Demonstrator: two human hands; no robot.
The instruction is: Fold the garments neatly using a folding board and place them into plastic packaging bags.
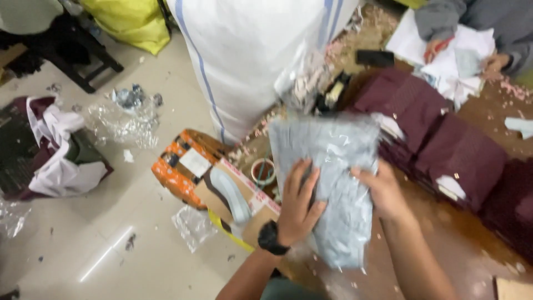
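Note:
I hold a clear plastic bag of folded grey cloth (333, 166) over the brown table with both hands. My left hand (300, 203), with a black watch on its wrist, lies flat on the bag's front. My right hand (383, 191) grips the bag's right edge. The bag is blurred by motion.
Stacks of maroon folded cloth (444, 139) cover the table to the right. A big white sack (250, 55) stands behind. An open cardboard box (222, 194) sits at the left on the floor, amid plastic scraps. Another person's hands (488, 61) handle white sheets at top right.

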